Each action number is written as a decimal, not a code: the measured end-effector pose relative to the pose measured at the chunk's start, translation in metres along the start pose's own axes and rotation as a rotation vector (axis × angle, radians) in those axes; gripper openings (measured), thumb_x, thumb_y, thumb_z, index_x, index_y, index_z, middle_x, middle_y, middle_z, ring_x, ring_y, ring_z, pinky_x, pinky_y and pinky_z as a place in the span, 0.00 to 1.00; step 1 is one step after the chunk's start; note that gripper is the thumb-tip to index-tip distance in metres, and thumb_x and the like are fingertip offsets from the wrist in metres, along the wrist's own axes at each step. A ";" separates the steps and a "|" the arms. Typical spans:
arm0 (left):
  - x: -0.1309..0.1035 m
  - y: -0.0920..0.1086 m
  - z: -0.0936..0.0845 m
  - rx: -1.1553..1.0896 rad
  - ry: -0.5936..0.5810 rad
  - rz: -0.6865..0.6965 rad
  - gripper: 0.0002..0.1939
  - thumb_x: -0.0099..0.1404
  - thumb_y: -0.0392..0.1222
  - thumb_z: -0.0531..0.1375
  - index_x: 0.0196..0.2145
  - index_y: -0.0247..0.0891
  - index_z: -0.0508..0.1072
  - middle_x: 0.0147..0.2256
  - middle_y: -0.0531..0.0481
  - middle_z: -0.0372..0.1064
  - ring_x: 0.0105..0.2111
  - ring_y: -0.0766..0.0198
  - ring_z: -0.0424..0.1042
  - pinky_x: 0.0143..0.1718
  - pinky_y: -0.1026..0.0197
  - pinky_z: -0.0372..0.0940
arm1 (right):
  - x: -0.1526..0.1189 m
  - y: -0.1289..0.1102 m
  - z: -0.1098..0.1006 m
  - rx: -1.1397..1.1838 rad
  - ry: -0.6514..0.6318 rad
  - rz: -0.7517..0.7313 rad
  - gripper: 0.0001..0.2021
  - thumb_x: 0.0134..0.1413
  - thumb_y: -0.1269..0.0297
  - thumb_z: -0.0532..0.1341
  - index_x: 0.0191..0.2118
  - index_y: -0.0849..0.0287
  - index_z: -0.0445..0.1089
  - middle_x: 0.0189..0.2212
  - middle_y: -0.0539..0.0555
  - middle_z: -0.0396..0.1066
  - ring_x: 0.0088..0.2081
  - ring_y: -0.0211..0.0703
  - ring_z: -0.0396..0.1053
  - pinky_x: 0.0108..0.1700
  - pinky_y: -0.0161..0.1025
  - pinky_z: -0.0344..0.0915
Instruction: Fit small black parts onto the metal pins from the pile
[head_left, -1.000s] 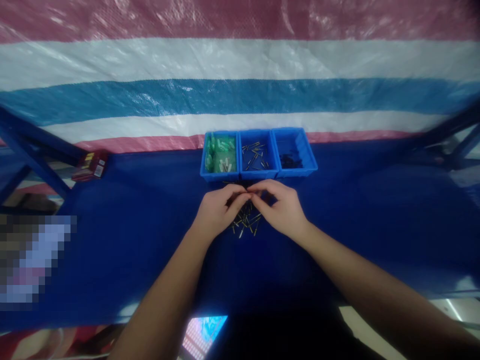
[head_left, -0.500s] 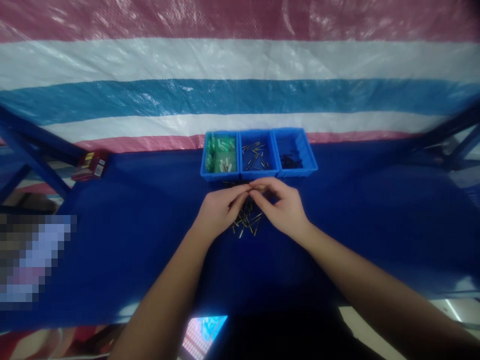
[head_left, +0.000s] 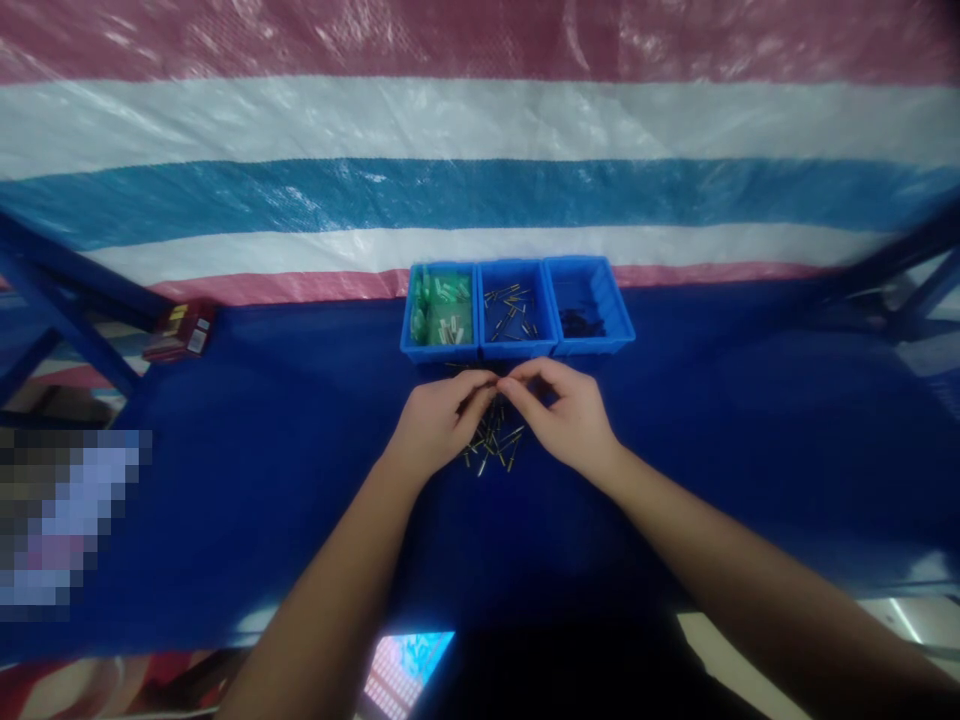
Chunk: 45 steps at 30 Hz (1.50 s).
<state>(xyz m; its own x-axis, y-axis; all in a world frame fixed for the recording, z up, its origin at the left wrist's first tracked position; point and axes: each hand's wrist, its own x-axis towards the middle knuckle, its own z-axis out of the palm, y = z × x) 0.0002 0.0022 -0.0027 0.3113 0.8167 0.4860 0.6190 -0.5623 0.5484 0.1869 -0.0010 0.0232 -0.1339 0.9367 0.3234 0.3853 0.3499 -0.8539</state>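
Note:
My left hand [head_left: 436, 418] and my right hand [head_left: 564, 410] meet at the fingertips above the blue table. Both are pinched closed, thumb against fingers. Whatever lies between the fingertips is too small and too covered to make out. Beneath and just in front of the hands lies a loose pile of thin metal pins [head_left: 491, 447], dark and brass-coloured, partly hidden by the fingers. Right behind the hands stands the middle blue bin [head_left: 517, 350], which holds several similar pins [head_left: 512, 300].
The left blue bin [head_left: 440, 353] contains green plastic bags and small whitish pieces [head_left: 451, 330]. Dark small parts [head_left: 581, 323] lie in the right blue bin [head_left: 616, 310]. A dark red box [head_left: 180, 332] sits at the table's far left, by a blue frame leg. Striped sheeting [head_left: 480, 190] hangs behind.
The fingertips of both hands have shifted slightly, with the left fingers bending more. The arms, bins and pile look the same.

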 end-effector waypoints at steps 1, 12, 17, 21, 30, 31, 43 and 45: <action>0.000 0.000 0.000 0.000 0.001 -0.004 0.10 0.71 0.41 0.58 0.47 0.40 0.75 0.33 0.53 0.79 0.27 0.69 0.75 0.33 0.68 0.67 | 0.000 0.000 0.000 -0.004 0.000 0.001 0.06 0.60 0.62 0.65 0.35 0.58 0.75 0.30 0.51 0.77 0.30 0.39 0.72 0.32 0.36 0.68; 0.001 0.000 -0.003 0.031 -0.002 0.015 0.11 0.73 0.43 0.56 0.46 0.39 0.76 0.37 0.51 0.80 0.31 0.67 0.77 0.35 0.67 0.67 | 0.001 0.002 0.000 0.029 -0.016 -0.006 0.05 0.60 0.63 0.65 0.40 0.58 0.76 0.33 0.52 0.78 0.32 0.39 0.74 0.33 0.36 0.70; 0.002 -0.001 -0.004 0.060 -0.022 0.011 0.12 0.74 0.45 0.54 0.45 0.39 0.75 0.35 0.51 0.79 0.30 0.67 0.77 0.33 0.66 0.66 | 0.000 0.004 0.000 0.016 -0.044 -0.088 0.05 0.60 0.67 0.65 0.42 0.57 0.77 0.37 0.53 0.79 0.36 0.41 0.76 0.38 0.38 0.72; 0.003 0.000 -0.005 0.052 -0.040 0.017 0.13 0.74 0.46 0.54 0.42 0.38 0.76 0.31 0.52 0.78 0.28 0.67 0.76 0.32 0.66 0.65 | 0.000 0.003 -0.001 -0.028 -0.061 -0.086 0.05 0.61 0.68 0.63 0.41 0.57 0.77 0.37 0.53 0.79 0.36 0.41 0.75 0.38 0.38 0.71; 0.000 0.002 -0.003 -0.044 0.013 -0.039 0.10 0.70 0.44 0.60 0.47 0.42 0.75 0.34 0.55 0.78 0.28 0.71 0.75 0.34 0.69 0.67 | 0.000 0.002 -0.002 -0.075 -0.086 -0.036 0.11 0.66 0.62 0.59 0.33 0.58 0.75 0.30 0.51 0.77 0.33 0.41 0.73 0.35 0.37 0.67; 0.000 0.002 -0.002 -0.043 0.018 -0.029 0.09 0.70 0.44 0.60 0.46 0.42 0.75 0.34 0.55 0.78 0.27 0.71 0.75 0.34 0.69 0.67 | 0.000 0.003 -0.002 -0.073 -0.087 -0.034 0.11 0.66 0.62 0.59 0.34 0.58 0.75 0.30 0.52 0.77 0.33 0.41 0.74 0.35 0.37 0.67; 0.002 0.002 -0.006 -0.032 0.008 0.021 0.08 0.72 0.44 0.57 0.39 0.39 0.74 0.27 0.55 0.73 0.24 0.71 0.70 0.28 0.67 0.62 | 0.000 0.000 -0.001 -0.017 -0.103 -0.133 0.06 0.60 0.69 0.63 0.42 0.56 0.76 0.37 0.52 0.78 0.35 0.40 0.74 0.37 0.38 0.71; 0.002 0.002 -0.007 -0.030 -0.002 0.023 0.10 0.72 0.45 0.57 0.37 0.39 0.74 0.26 0.55 0.72 0.24 0.70 0.70 0.28 0.67 0.62 | 0.000 -0.001 -0.002 -0.033 -0.105 -0.126 0.04 0.61 0.67 0.63 0.40 0.55 0.76 0.36 0.53 0.77 0.35 0.41 0.74 0.37 0.39 0.71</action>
<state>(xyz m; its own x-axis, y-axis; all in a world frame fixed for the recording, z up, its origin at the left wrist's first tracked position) -0.0027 0.0016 0.0044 0.3271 0.8037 0.4971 0.5897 -0.5846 0.5571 0.1884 -0.0015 0.0246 -0.2770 0.8818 0.3817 0.3888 0.4662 -0.7947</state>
